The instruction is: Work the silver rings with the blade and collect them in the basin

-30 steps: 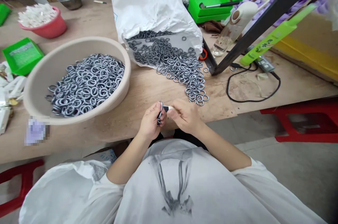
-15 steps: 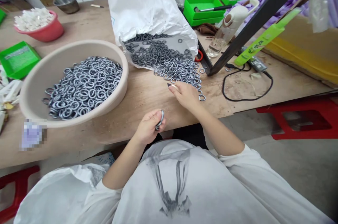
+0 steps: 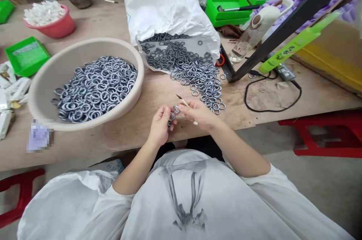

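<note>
Head camera view: at a wooden worktop, a person in a white top works with both bare hands close together near the front edge. The left hand is curled closed around a few glossy silver-grey rings, its thumb pressed over them. The right hand, its fingers pinched together, grips a slim pale-handled brush with a dark pointed tip, angled up and to the left. One more silver-grey ring stands between the two hands, at the right fingertips; whether the left also touches it cannot be told.

Beyond them, a loose heap of silver-grey rings spills onto the worktop from the mouth of a white printed sack lying on its side. To the left, a large round beige basin holds a mound of similar rings. A square green plastic tray and a red bowl of white pieces stand past it.
</note>
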A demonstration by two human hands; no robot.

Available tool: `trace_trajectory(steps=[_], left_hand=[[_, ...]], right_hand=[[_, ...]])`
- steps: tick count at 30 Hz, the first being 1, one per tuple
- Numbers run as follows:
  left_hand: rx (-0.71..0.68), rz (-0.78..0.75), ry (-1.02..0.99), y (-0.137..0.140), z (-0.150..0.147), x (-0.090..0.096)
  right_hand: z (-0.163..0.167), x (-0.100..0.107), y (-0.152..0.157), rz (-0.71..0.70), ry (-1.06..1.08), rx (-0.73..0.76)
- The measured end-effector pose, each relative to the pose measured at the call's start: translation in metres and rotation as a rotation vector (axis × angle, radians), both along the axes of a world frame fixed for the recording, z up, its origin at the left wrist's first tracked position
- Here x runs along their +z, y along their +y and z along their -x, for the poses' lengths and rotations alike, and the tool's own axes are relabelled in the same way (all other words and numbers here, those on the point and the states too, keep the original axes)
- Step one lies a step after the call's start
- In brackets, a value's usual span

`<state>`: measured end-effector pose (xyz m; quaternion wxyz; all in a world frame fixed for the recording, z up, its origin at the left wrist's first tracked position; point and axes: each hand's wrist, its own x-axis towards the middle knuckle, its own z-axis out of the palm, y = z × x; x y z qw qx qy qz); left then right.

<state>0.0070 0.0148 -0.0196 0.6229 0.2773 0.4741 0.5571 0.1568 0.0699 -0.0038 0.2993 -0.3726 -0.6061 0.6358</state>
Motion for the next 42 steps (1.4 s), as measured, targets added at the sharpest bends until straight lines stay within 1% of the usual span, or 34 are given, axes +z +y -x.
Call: trace_trajectory(steps=[1, 2, 3, 4, 6, 7, 11, 13, 15, 17, 19, 22, 26, 28, 29, 31, 32, 33, 34, 35, 37, 39, 40, 41, 42], left_hand=[[-0.015, -0.020, 0.016, -0.001, -0.003, -0.001], [-0.030, -0.035, 0.026, -0.002, -0.006, -0.002], [-0.042, -0.043, 0.031, -0.004, -0.009, -0.002], [-0.050, -0.045, 0.033, -0.005, -0.011, -0.002], [-0.065, -0.037, 0.020, -0.007, -0.013, 0.000], [-0.076, -0.030, 0.009, -0.007, -0.013, 0.002], [-0.110, 0.013, -0.052, -0.009, -0.013, 0.013], [-0.094, 0.044, -0.084, -0.010, -0.013, 0.019], [-0.067, 0.077, -0.106, -0.011, -0.013, 0.022], [-0.049, 0.106, -0.113, -0.012, -0.014, 0.024], [-0.047, 0.121, -0.108, -0.012, -0.014, 0.024], [-0.046, 0.113, -0.098, -0.012, -0.015, 0.023], [-0.041, 0.093, -0.084, -0.011, -0.015, 0.021], [-0.062, 0.080, -0.074, -0.013, -0.014, 0.021], [-0.093, 0.071, -0.070, -0.015, -0.014, 0.021], [-0.184, 0.057, -0.071, -0.019, -0.012, 0.022], [-0.227, 0.056, -0.078, -0.020, -0.010, 0.022], [-0.259, 0.062, -0.089, -0.021, -0.008, 0.023], [-0.271, 0.073, -0.102, -0.022, -0.006, 0.023], [-0.268, 0.087, -0.114, -0.021, -0.004, 0.022], [-0.252, 0.111, -0.129, -0.018, 0.001, 0.020], [-0.223, 0.117, -0.137, -0.013, 0.006, 0.017], [-0.201, 0.116, -0.141, -0.010, 0.008, 0.016], [-0.179, 0.116, -0.146, -0.008, 0.009, 0.014], [-0.156, 0.119, -0.152, -0.006, 0.010, 0.012]], right_hand=[[0.003, 0.000, -0.010, 0.059, 0.066, -0.017], [0.006, 0.000, -0.018, 0.086, 0.106, -0.047], [0.008, -0.001, -0.024, 0.079, 0.125, -0.096], [0.009, -0.001, -0.028, 0.042, 0.122, -0.152], [0.009, -0.002, -0.032, -0.096, 0.059, -0.231], [0.007, -0.002, -0.033, -0.178, 0.003, -0.241], [-0.001, 0.002, -0.033, -0.508, -0.216, -0.253], [-0.003, 0.004, -0.034, -0.683, -0.319, -0.276], [-0.005, 0.006, -0.037, -0.843, -0.444, -0.254], [-0.006, 0.007, -0.040, -0.936, -0.561, -0.213], [-0.007, 0.008, -0.041, -0.975, -0.632, -0.188], [-0.007, 0.011, -0.043, -0.984, -0.662, -0.167], [-0.006, 0.013, -0.046, -0.941, -0.634, -0.145], [-0.008, 0.009, -0.042, -0.872, -0.583, -0.145], [-0.010, 0.006, -0.037, -0.816, -0.562, -0.172], [-0.017, -0.002, -0.022, -0.685, -0.584, -0.283], [-0.021, -0.006, -0.012, -0.622, -0.649, -0.383], [-0.025, -0.010, -0.002, -0.582, -0.755, -0.446], [-0.028, -0.014, 0.007, -0.573, -0.871, -0.462], [-0.030, -0.017, 0.016, -0.576, -0.984, -0.459], [-0.032, -0.021, 0.030, -0.580, -1.173, -0.399], [-0.031, -0.022, 0.037, -0.566, -1.254, -0.353], [-0.030, -0.021, 0.037, -0.554, -1.237, -0.349], [-0.029, -0.020, 0.036, -0.539, -1.166, -0.345], [-0.027, -0.018, 0.033, -0.512, -1.038, -0.331]])
